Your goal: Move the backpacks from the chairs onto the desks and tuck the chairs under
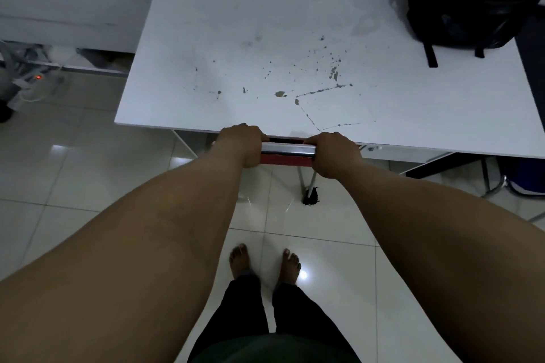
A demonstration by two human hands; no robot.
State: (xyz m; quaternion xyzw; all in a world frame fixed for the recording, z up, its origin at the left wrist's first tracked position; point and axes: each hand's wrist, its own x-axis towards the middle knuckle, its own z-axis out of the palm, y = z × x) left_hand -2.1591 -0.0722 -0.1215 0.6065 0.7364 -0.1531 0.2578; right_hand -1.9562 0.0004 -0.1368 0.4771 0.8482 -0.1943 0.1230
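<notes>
Both hands, left (241, 143) & right (334, 153), wrapped tight round chrome top rail of red chair (285, 156) at bench (236, 53) near edge. Backpack (472, 0) sits on far right corner. Step: tucking chair; next needs a straight push, legs clearing frame.

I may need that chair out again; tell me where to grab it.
Take the chrome top bar of the chair's back, from the front edge of the desk. It is the only part not under the desk, and it lies level, with both hands, left and right, wrapped around it.
</notes>
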